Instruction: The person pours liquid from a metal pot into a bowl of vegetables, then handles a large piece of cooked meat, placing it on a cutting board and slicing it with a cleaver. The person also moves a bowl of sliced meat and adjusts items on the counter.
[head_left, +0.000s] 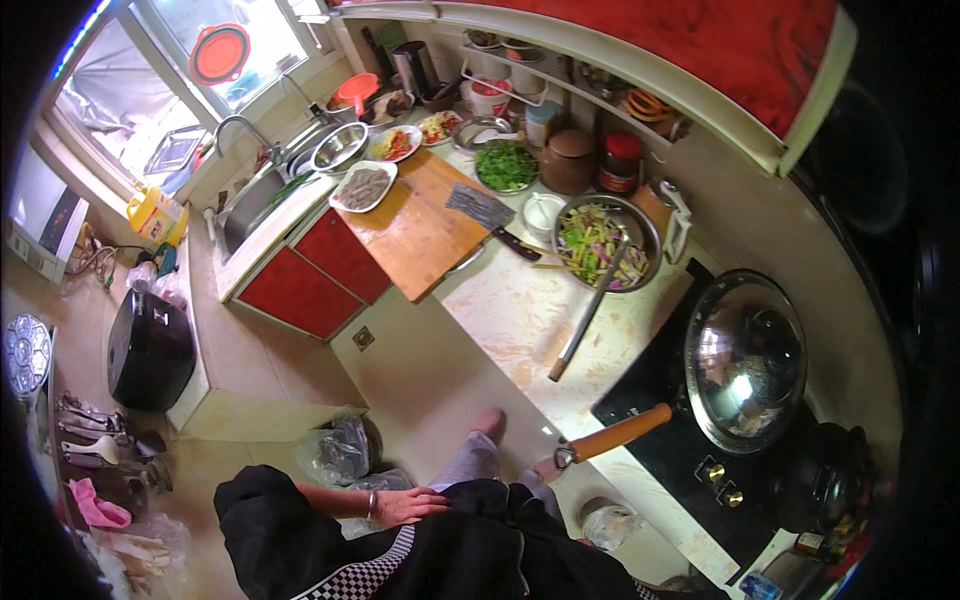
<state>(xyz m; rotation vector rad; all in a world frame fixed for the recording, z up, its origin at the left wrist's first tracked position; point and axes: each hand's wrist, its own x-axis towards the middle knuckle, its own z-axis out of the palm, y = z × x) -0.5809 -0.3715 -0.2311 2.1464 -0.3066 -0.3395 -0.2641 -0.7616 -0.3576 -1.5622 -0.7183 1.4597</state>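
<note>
My left hand (409, 507), with a bangle at the wrist, lies flat against the front of my black top and holds nothing. My right hand is out of view. Before me, a steel bowl (654, 259) holds chopped green and purple vegetables (589, 238), with chopsticks and a long-handled utensil (592, 322) leaning in it. A cleaver (480, 205) rests on the wooden cutting board (420, 247), its handle reaching past the board's edge. On the black gas cooktop (637, 397), a domed steel lid (742, 352) covers a wok whose wooden handle (619, 433) points towards me.
A plate of greyish food (365, 187) sits on the board's far corner. Chopped greens (506, 165), a white bowl (543, 214) and a brown jar (568, 161) line the wall. The sink (255, 210) is at far left. Plastic bags (337, 450) lie on the floor.
</note>
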